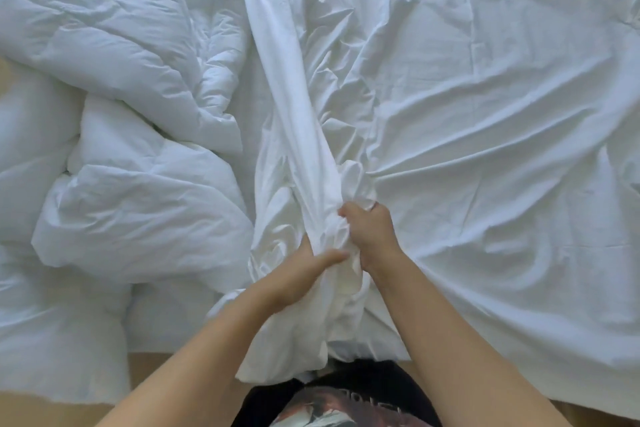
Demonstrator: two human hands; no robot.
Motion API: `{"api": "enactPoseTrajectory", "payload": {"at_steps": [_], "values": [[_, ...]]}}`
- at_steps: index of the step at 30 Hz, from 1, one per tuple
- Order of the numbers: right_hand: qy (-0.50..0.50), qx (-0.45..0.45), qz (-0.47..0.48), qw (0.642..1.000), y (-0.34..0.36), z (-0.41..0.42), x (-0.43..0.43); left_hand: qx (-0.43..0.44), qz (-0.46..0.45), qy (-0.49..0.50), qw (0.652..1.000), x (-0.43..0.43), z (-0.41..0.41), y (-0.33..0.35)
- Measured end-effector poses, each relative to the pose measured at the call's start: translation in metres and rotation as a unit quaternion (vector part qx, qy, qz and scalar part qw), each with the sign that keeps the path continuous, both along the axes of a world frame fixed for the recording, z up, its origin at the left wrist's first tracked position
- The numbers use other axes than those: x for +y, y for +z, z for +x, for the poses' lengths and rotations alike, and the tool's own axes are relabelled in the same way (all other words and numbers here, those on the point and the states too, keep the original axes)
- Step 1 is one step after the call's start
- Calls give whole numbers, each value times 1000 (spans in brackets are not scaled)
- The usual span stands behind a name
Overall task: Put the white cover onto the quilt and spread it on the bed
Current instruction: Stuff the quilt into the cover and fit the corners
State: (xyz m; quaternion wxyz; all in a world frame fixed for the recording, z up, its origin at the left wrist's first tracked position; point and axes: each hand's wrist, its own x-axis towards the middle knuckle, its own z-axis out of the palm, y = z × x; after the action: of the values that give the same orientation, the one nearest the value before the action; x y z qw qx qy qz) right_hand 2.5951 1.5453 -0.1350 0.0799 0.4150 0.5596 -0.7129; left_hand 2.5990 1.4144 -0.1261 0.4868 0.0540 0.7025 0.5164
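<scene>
Soft daylight, slight blur, wide-angle edge distortion

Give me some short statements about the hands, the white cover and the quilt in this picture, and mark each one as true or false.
1. Both hands grip the white cover. True.
2. The quilt lies bunched on the person's left. True.
3. The left hand rests flat on the quilt. False: it clutches gathered cover fabric.
4. The right hand is open and empty. False: it is closed on the bunched cover.
5. The cover is spread wrinkled to the right. True.
</scene>
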Motion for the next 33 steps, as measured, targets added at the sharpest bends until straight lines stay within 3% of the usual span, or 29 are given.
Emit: {"api": "enactPoseTrajectory", "payload": {"at_steps": [2,4,7,9,12,13,15,16,17,21,23,25,28,29,31,33], "values": [[-67,41,3,997,5,8,1,-145,34,99,984,-3,-4,-3],[-42,54,49,996,9,16,2,-199,9,119,973,-1,-11,-9],[137,45,257,956,8,29,-4,-184,11,137,973,22,-19,-7],[245,72,311,915,6,38,-19,-180,28,189,965,39,-28,-4],[266,97,196,939,-6,53,-32,-157,-27,171,972,45,-43,-13],[210,113,140,961,-9,59,-30,-144,-42,167,974,43,-47,-19],[4,108,73,991,-26,67,-23,-178,-13,182,967,32,-51,-25],[-86,75,52,992,-37,67,-17,-208,19,191,959,25,-51,-27],[-110,33,46,992,-45,64,-14,-237,48,188,952,18,-50,-29],[156,-2,10,988,-71,52,-30,-288,39,101,951,-6,-48,-45],[225,3,90,970,-79,45,-44,-268,18,94,959,-13,-50,-55],[135,-6,183,974,-93,44,-51,-246,11,125,961,-17,-50,-64],[-207,-34,226,951,-90,39,-44,-223,26,190,956,-15,-44,-72],[-233,-3,222,947,-83,38,-45,-247,61,190,948,-12,-41,-74],[-93,81,248,961,-59,37,-63,-324,126,198,917,-12,-43,-69],[98,168,330,924,-41,41,-85,-396,162,167,888,-15,-49,-60]]}}
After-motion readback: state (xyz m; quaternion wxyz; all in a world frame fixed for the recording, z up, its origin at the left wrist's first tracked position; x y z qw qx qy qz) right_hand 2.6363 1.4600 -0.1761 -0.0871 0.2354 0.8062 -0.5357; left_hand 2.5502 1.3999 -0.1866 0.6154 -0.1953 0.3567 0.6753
